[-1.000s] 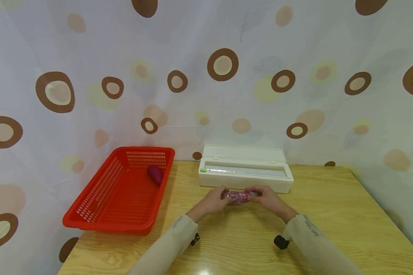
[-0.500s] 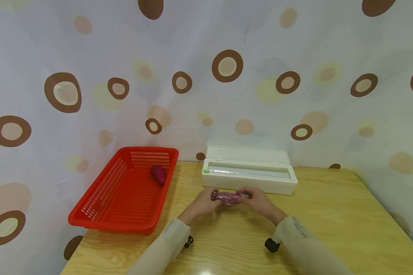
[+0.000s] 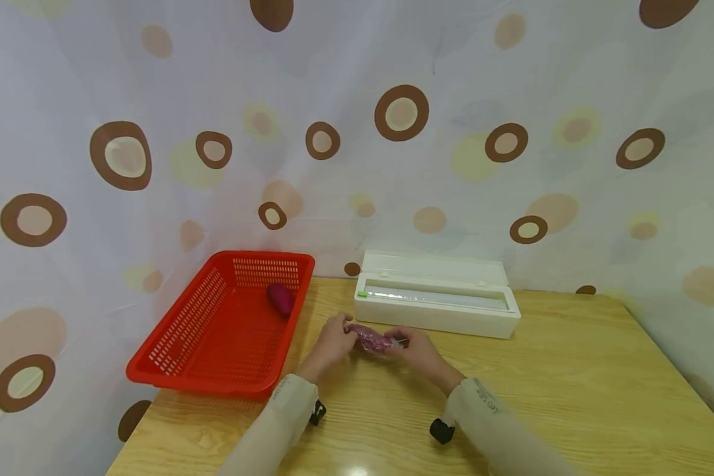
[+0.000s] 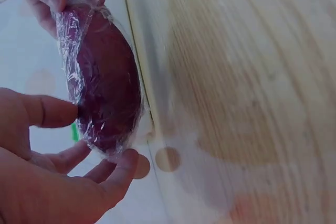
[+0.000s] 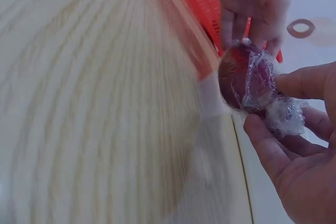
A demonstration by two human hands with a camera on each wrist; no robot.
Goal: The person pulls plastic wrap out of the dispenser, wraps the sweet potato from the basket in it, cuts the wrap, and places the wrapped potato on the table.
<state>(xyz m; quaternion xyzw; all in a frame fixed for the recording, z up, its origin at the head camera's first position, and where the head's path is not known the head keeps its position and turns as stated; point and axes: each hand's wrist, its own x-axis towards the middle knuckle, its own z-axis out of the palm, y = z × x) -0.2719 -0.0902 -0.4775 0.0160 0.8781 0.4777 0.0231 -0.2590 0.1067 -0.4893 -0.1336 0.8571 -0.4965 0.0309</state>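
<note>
A purple sweet potato wrapped in clear cling film is held over the table between both hands. My left hand pinches its left end, the thumb on one side and fingertips at the tip, as the left wrist view shows. At the opposite end, my right hand grips between thumb and fingers, where loose cling film bunches up. The wrapped sweet potato slants down toward the right hand. Another purple sweet potato, without visible film, lies in the red basket.
Behind the hands a white cling film box stands with its lid raised, a film roll inside and a green tab on its left edge. To the left is the red basket. A patterned curtain hangs behind the wooden table.
Both hands have carried the wrapped sweet potato to the left, toward the basket, and its right end has tilted lower. The head view has shifted slightly.
</note>
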